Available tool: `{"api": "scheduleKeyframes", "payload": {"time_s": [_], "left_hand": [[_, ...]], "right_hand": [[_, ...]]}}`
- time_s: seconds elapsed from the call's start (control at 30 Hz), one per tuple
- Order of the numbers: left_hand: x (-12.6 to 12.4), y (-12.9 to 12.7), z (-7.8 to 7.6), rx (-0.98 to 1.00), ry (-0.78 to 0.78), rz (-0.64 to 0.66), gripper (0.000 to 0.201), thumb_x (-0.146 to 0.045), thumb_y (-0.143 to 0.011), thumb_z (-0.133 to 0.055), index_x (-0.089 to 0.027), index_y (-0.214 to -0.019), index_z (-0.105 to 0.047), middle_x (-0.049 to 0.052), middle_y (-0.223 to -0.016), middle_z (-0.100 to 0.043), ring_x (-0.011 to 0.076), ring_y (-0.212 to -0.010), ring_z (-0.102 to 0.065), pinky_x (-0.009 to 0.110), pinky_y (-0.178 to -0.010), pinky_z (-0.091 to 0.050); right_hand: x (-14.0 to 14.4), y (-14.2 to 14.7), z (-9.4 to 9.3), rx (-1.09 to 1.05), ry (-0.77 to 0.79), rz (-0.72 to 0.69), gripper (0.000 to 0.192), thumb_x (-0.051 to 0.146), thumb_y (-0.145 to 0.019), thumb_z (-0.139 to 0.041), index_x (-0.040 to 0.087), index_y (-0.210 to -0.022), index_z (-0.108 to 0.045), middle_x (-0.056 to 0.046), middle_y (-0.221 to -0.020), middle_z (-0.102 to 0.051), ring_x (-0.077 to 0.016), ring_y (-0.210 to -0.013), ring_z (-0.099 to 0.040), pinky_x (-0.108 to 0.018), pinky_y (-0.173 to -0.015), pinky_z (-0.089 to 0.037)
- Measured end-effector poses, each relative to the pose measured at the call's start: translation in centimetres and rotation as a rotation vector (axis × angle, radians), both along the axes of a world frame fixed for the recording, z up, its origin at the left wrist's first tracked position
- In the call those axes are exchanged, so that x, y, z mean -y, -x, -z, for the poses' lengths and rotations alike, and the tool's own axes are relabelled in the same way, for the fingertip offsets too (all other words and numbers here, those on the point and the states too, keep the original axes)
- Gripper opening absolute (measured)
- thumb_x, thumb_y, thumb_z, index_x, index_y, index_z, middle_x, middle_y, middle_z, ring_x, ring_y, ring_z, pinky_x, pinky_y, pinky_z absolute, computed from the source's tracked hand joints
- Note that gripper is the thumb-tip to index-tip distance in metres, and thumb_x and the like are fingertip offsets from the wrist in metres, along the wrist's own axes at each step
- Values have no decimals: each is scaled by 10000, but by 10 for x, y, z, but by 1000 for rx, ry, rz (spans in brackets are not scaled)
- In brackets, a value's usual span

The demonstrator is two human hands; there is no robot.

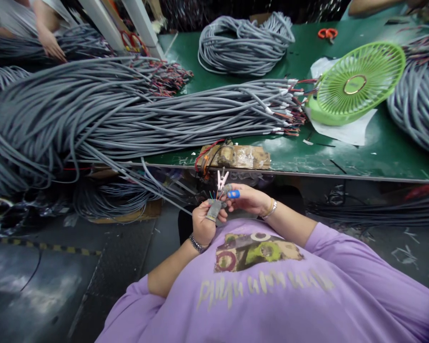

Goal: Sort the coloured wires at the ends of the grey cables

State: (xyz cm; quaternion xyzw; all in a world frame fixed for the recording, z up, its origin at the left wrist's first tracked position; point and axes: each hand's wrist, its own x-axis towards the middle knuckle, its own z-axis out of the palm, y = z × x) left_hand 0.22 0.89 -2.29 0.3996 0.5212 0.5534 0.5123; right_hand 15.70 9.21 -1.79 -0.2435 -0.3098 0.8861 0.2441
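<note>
My left hand is closed around the end of a grey cable, with thin coloured wires sticking up from its stripped tip. Grey tape wraps its thumb. My right hand sits close beside it and holds a small pink-handled cutter, its tips pointing up by the wires. A blue cap covers one finger of the right hand. Both hands are held in front of my purple shirt, just below the table edge.
A green table carries a long bundle of grey cables, a coiled pile, a green fan, orange scissors and a taped block. Another person's hand rests on cables at far left.
</note>
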Motion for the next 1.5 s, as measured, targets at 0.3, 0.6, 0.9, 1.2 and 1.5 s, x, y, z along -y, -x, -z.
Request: {"api": "scheduleKeyframes", "payload": {"time_s": [0.3, 0.6, 0.9, 1.2, 1.5], "left_hand": [[1, 3, -1, -205, -114, 2, 268, -373, -871, -603, -146, -734, -651, 10, -587, -666, 92, -453, -590, 188, -456, -492], [0, 8, 5, -302, -211, 5, 229, -346, -870, -590, -152, -773, -667, 3, -597, -668, 98, -464, -610, 185, -450, -510], [1, 9, 5, -238, -171, -59, 224, -333, -873, -587, -149, -779, -673, 6, -614, -678, 96, -469, -610, 194, -465, -509], [3, 9, 5, -91, -124, -114, 223, -356, -833, -622, -143, -791, -675, 8, -586, -666, 99, -431, -583, 198, -420, -480], [-5, 2, -1, -75, -109, -80, 239, -363, -839, -609, -148, -750, -663, 10, -587, -662, 93, -437, -575, 190, -427, -476]], "right_hand": [[4, 6, -10, 188, -37, 85, 293, 298, -590, -818, 133, -760, -645, 10, -662, -613, -71, -556, -543, -208, -543, -513], [6, 11, -12, 242, -52, 165, 310, 346, -564, -812, 143, -696, -618, 26, -601, -584, -68, -525, -506, -210, -525, -469], [8, 17, -8, 254, -86, 237, 244, 267, -549, -785, 140, -629, -593, 32, -561, -570, -58, -503, -479, -203, -525, -418], [-6, 14, 7, 129, 145, 249, 304, 442, -769, -693, 146, -782, -625, -7, -692, -630, -90, -567, -537, -231, -573, -467], [-19, 34, 3, -28, 139, 228, 454, 590, -858, -566, 150, -776, -645, -24, -739, -647, -95, -590, -545, -220, -559, -463]]}}
